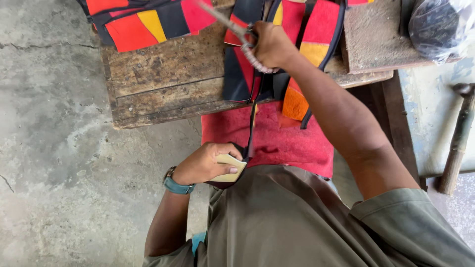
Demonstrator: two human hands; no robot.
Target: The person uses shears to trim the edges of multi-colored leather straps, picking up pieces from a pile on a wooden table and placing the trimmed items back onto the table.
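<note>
Head view: scissors point(237, 29) past workbench edge point(163, 116)

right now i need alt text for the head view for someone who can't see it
Seen from above, a person's right hand grips scissors over a worn wooden bench, while the left hand pinches a small tan piece at the lap, a thin dark strip running between the hands. Red, yellow and black patchwork pieces lie on the bench, and a hammer rests at right.
</note>
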